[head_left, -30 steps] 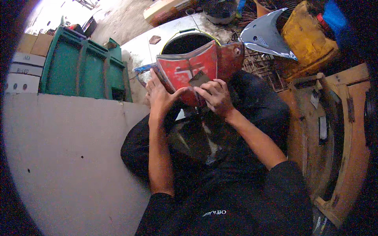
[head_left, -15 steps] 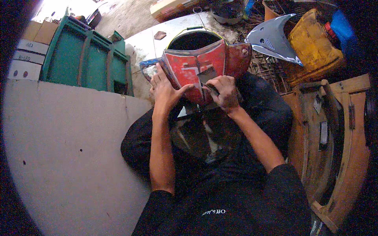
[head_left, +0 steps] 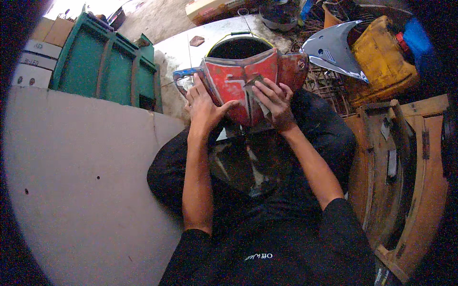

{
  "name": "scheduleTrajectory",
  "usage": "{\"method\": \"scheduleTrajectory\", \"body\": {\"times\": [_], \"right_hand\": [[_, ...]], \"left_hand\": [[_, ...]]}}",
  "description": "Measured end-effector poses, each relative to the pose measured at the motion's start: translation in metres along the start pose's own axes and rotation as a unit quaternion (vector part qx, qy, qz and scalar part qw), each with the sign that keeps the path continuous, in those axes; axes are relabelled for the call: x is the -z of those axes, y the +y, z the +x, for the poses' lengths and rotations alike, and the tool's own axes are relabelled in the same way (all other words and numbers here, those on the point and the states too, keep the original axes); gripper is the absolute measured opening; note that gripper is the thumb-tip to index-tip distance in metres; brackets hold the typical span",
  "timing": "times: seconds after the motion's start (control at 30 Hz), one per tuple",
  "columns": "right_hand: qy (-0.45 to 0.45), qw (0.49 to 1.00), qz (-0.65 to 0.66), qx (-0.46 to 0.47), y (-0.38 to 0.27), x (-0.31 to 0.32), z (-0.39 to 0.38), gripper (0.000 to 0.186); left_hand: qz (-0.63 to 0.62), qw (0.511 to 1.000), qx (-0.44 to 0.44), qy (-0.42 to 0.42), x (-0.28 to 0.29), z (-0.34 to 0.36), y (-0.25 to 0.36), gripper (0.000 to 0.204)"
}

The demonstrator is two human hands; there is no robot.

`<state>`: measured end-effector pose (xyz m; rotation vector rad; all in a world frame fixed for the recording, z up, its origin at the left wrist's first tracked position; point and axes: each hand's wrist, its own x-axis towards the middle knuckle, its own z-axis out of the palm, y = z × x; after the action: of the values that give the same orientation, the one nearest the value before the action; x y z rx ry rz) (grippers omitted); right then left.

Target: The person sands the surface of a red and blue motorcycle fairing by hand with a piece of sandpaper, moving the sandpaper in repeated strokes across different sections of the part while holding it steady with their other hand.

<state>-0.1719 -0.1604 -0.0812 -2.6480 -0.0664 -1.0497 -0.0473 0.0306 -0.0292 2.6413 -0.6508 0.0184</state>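
A scuffed red motorcycle fairing panel (head_left: pixel 228 78), with grey bare patches and a dark centre seam, stands tilted in front of me above my lap. My left hand (head_left: pixel 202 106) holds its left side, fingers along the blue-and-white side wing and thumb on the red face. Under the fingers of my right hand (head_left: pixel 277 102) is a worn grey-brown sheet that looks like sandpaper (head_left: pixel 264 110). That hand presses the sheet against the right half of the red face, just beside the seam; its palm side is hidden.
Behind the panel stands a black bucket (head_left: pixel 240 46) with a yellow-green rim. A grey fairing piece (head_left: pixel 331 50) and a yellow jerrycan (head_left: pixel 384 59) lie at the right, above a wooden frame (head_left: pixel 424 143). A pale low wall (head_left: pixel 90 167) and a green cabinet (head_left: pixel 90 52) border the left.
My right hand has opened out from a curled pinch, its fingers now stretched over the sheet and slightly higher on the panel. My left hand keeps its place on the panel.
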Motion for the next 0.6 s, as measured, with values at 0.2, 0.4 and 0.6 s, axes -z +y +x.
{"method": "scheduleTrajectory", "body": {"times": [0.2,0.4,0.6], "right_hand": [[0.004,0.999,-0.026,-0.019,0.006,0.006,0.005,0.041],[-0.009,0.999,-0.031,-0.024,-0.005,0.002,-0.006,0.039],[-0.007,1.0,-0.025,0.011,-0.009,0.0,-0.009,0.04]], "left_hand": [[0.008,1.0,-0.001,0.001,-0.003,0.0,-0.003,0.141],[-0.007,1.0,0.005,-0.008,-0.001,0.001,0.001,0.141],[-0.002,1.0,-0.013,0.008,-0.006,0.002,-0.001,0.14]]}}
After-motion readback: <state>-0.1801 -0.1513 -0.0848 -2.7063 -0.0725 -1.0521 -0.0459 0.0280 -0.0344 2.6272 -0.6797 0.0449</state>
